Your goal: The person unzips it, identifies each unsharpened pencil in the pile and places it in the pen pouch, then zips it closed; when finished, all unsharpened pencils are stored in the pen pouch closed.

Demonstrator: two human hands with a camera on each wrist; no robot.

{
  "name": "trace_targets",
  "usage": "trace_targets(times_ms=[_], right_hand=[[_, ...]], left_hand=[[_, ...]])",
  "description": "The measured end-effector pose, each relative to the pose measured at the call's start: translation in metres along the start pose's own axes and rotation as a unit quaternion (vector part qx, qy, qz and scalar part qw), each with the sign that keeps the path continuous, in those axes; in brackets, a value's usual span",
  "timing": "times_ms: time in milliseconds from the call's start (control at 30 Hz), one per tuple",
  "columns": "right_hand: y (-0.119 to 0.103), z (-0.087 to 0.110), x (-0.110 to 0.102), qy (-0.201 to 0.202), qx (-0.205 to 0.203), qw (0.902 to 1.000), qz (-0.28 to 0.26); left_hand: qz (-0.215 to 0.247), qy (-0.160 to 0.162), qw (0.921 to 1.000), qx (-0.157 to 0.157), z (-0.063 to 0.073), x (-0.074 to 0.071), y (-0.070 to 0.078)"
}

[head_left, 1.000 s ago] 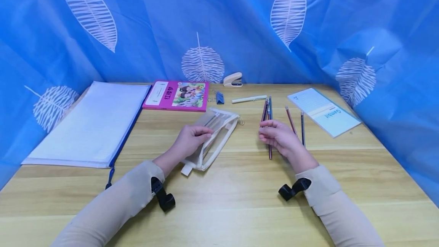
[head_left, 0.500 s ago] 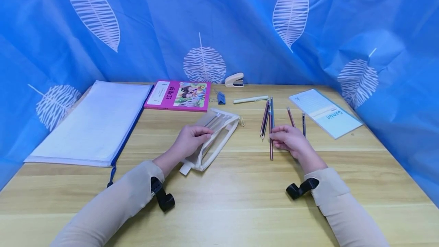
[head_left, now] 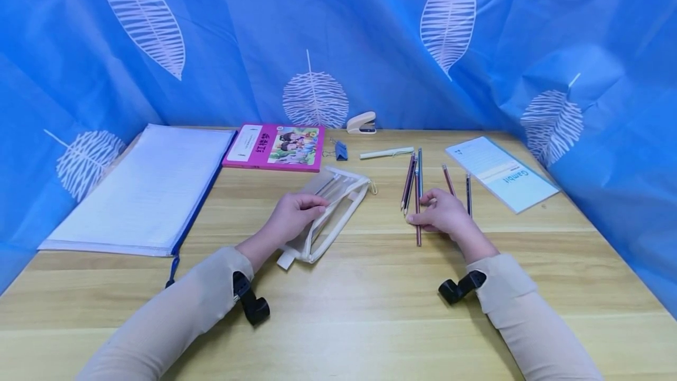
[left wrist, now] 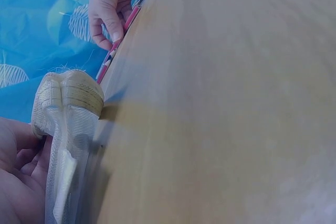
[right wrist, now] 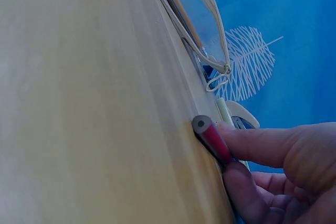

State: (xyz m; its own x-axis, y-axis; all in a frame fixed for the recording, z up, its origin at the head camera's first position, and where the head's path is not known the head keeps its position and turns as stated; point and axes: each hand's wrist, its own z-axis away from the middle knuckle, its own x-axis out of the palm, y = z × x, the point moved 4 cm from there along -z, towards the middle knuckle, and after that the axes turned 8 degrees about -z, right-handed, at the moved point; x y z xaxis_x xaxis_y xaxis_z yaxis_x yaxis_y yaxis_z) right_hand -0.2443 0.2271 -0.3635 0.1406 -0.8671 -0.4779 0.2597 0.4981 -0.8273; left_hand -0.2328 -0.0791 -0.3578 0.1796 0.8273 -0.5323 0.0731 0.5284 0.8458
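My left hand (head_left: 290,216) pinches the upper edge of a see-through mesh pencil case (head_left: 338,216). The case's zip side gapes, and slim pencil-like shapes show inside; in the left wrist view the case (left wrist: 73,129) stands on edge beside the fingers. My right hand (head_left: 444,213) has thumb and forefinger about a red-and-black pencil (head_left: 418,236), which lies on the table. Its blunt end (right wrist: 201,124) faces the camera in the right wrist view. Several more pencils (head_left: 408,184) lie just left of and behind it. Two others, a reddish one (head_left: 448,179) and a dark one (head_left: 468,193), lie beyond my right hand.
A white zip folder (head_left: 143,187) lies at the left. Along the back are a pink book (head_left: 275,149), a blue binder clip (head_left: 341,151), a stapler (head_left: 362,123) and a pale green pen (head_left: 386,153). A light blue notepad (head_left: 502,175) lies at the right.
My right hand drew back rightward from the pencil group, then came slightly left, its thumb now across the red-and-black pencil. My left hand stays on the pencil case.
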Motion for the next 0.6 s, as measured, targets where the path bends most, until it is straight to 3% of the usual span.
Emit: trace_targets(times_ms=[333,600], right_hand=[[-0.0021,0.0011,0.0005,-0.003,0.011,0.9999,0.011],[-0.0012,0.0029,-0.0001,-0.011,0.015,0.9998,-0.009]], left_hand=[[0.002,0.001,1.0000,0.001,-0.0009,0.0000,0.0004],[0.005,-0.003,1.0000,-0.005,-0.0004,0.0003,-0.0005]])
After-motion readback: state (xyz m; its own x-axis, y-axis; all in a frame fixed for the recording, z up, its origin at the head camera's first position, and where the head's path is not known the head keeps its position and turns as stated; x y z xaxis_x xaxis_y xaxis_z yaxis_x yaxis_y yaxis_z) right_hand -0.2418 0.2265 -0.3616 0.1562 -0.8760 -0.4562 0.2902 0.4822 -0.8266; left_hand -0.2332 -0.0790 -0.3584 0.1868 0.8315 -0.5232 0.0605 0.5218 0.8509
